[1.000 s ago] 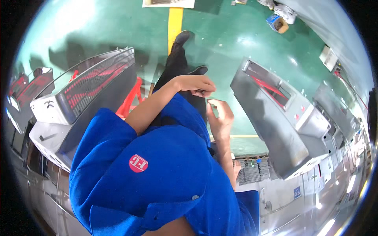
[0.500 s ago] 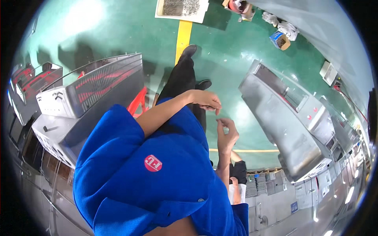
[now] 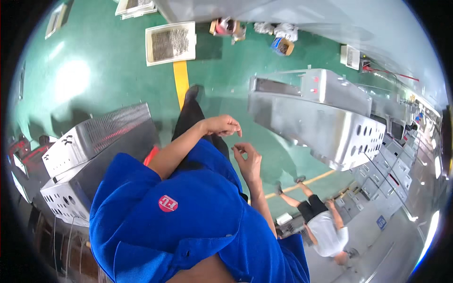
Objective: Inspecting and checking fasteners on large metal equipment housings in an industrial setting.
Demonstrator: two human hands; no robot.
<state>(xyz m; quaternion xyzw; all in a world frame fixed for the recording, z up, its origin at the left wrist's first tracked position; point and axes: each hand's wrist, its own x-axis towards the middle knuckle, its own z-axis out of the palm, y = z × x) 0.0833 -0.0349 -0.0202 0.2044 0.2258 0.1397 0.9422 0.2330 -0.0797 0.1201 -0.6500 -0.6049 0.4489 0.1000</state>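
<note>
My left hand [image 3: 221, 126] is held out in front of my body, its fingers curled and bunched together. Just below it and slightly to the right, my right hand [image 3: 248, 161] is raised with thumb and fingers bent into a pinch. Their fingertips face each other across a small gap. Anything between the fingers is too small to make out. Nearest to my right hand is a large silver sheet-metal casing [image 3: 302, 118], well apart from it. On the left, beyond my forearm, a slotted metal casing [image 3: 118, 123] rests on a grey metal box [image 3: 125, 153].
A white tray [image 3: 192, 42] of small metal parts lies on the green floor [image 3: 113, 61] by a yellow line [image 3: 180, 80]. Farther right are an open blue carton [image 3: 278, 46] and white bags [image 3: 285, 31]. A person in a white shirt [image 3: 326, 233] is at lower right.
The view has turned, so the right casing, tray and carton have shifted left. The person at lower right now shows more fully. My hands keep nearly the same pose.
</note>
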